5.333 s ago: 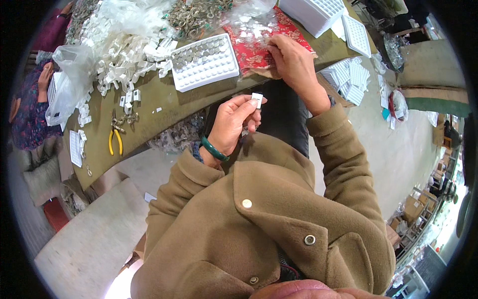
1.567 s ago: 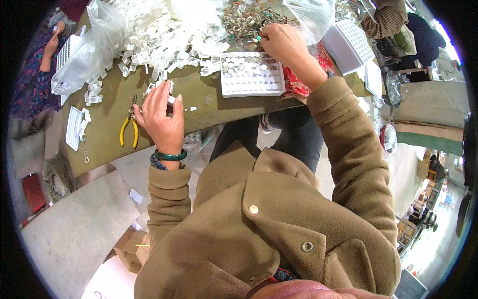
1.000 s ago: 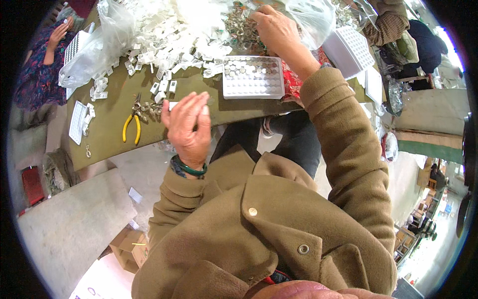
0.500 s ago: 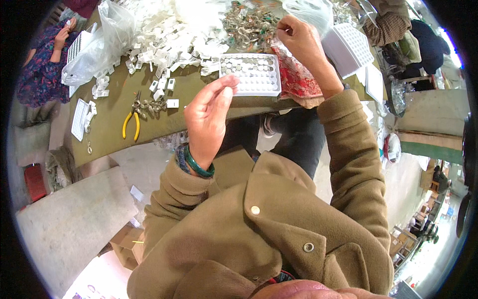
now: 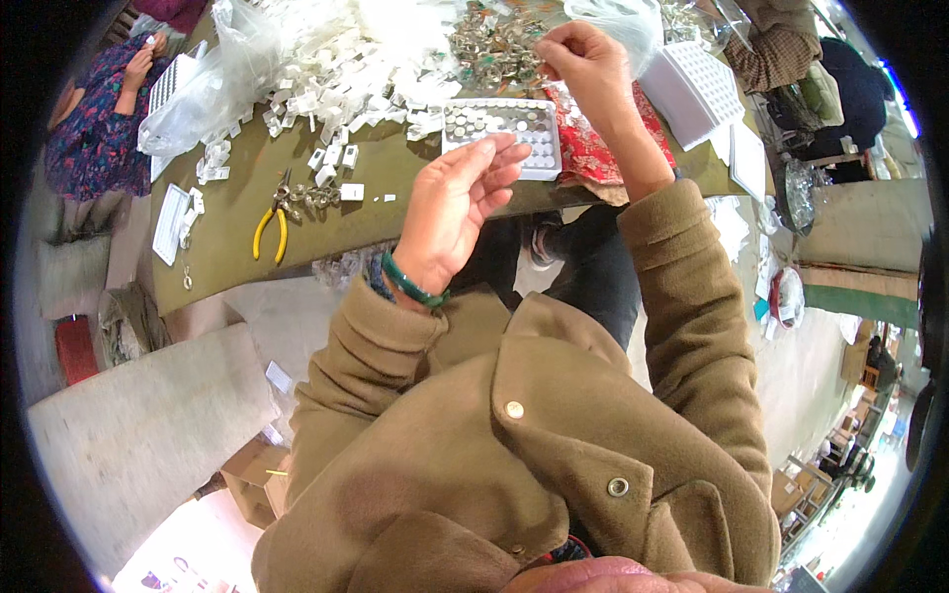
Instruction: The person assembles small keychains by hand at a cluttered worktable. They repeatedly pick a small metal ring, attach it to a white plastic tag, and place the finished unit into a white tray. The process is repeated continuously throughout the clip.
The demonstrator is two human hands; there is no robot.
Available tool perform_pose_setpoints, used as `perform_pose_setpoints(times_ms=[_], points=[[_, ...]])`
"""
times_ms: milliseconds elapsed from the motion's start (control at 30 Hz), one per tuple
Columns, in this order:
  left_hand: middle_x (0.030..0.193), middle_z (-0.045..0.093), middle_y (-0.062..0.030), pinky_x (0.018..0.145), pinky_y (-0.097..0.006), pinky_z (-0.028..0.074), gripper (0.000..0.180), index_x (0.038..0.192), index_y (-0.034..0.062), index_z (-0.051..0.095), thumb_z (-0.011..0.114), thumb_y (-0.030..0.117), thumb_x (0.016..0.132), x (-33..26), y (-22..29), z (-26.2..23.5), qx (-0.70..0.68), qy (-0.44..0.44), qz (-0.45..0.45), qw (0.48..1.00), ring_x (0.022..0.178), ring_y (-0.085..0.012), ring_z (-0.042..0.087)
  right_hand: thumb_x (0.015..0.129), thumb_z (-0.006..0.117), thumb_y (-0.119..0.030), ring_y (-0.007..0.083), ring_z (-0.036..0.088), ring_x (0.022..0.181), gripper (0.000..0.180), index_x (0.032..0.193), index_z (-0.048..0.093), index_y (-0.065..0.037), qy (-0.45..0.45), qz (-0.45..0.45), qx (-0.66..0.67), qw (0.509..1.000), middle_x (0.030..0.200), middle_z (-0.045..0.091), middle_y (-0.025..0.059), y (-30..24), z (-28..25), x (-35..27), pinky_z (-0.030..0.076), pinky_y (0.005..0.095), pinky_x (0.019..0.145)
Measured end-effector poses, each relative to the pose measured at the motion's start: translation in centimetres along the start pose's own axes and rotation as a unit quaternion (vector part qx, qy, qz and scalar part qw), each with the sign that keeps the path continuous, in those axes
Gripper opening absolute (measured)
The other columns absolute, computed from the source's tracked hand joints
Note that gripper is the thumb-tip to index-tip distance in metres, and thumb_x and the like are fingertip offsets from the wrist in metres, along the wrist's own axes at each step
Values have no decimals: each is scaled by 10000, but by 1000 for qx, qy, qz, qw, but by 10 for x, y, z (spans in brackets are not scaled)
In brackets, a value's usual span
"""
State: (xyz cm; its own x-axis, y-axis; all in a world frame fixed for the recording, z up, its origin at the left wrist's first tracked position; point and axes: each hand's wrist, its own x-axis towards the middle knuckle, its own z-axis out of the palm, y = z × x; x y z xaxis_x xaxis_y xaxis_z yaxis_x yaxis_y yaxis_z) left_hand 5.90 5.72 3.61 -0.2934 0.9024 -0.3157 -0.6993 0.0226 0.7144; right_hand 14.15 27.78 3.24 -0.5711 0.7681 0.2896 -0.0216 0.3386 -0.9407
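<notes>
My left hand [image 5: 460,203] is open in front of a white tray [image 5: 542,175], its fingers apart and slightly curled, partly hiding the tray's near left corner. Round, silvery disc-like pieces sit in the tray's far rows of cups. Over the near side of a heap of small metal pieces [image 5: 494,49], my right hand [image 5: 590,77] is closed in a pinch; whatever its fingertips hold is too small to make out. Red patterned cloth [image 5: 589,148] lies under my right wrist, beside the tray. Yellow-handled pliers [image 5: 261,235] rest to the left, next to several metal rings [image 5: 318,196].
A large heap of small white plastic pieces [image 5: 366,84] covers the table's far middle. Clear plastic bags [image 5: 232,84] stand at the far left and far right. Stacked white trays [image 5: 692,99] are on the right. Another person's hands [image 5: 140,67] show at the far left.
My left hand has loosened from a pinch and spread its fingers, moving slightly right. My right hand stays pinched above the metal heap. A small white piece now shows on the table's near edge.
</notes>
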Motion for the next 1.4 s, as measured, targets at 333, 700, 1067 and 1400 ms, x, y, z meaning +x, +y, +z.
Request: perform_pose_setpoints(times_ms=[333, 700, 1067, 1400], points=[[1230, 571, -84, 595, -133, 479, 325, 1252, -4, 523, 517, 218, 1015, 14, 9, -23, -199, -21, 70, 977, 743, 9, 557, 873, 672, -62, 42, 574, 639, 85, 905, 611, -12, -11, -55, -105, 993, 738, 620, -8, -50, 54, -83, 464, 211, 573], [913, 598, 18, 484, -143, 439, 213, 1136, 34, 584, 590, 170, 971, -14, 7, -37, -236, -44, 18, 971, 595, 26, 500, 845, 681, -83, 68, 561, 681, 124, 924, 621, -8, -88, -40, 27, 995, 798, 619, 24, -53, 60, -143, 459, 237, 609], [735, 518, 27, 454, -150, 361, 108, 973, 26, 603, 565, 125, 950, -33, -4, -27, -143, -112, -112, 977, 522, -14, 396, 887, 659, -58, 70, 611, 902, 220, 1096, 709, -10, -84, 76, 204, 972, 971, 707, 35, -55, 36, -145, 491, 225, 813], [712, 526, 40, 446, -161, 365, 75, 965, 27, 613, 615, 53, 895, -39, -11, -12, -79, -12, -32, 996, 597, -17, 475, 895, 669, -52, 70, 625, 799, 177, 1061, 675, 8, 15, -3, 27, 1000, 891, 687, 8, -47, 30, -156, 497, 201, 703]])
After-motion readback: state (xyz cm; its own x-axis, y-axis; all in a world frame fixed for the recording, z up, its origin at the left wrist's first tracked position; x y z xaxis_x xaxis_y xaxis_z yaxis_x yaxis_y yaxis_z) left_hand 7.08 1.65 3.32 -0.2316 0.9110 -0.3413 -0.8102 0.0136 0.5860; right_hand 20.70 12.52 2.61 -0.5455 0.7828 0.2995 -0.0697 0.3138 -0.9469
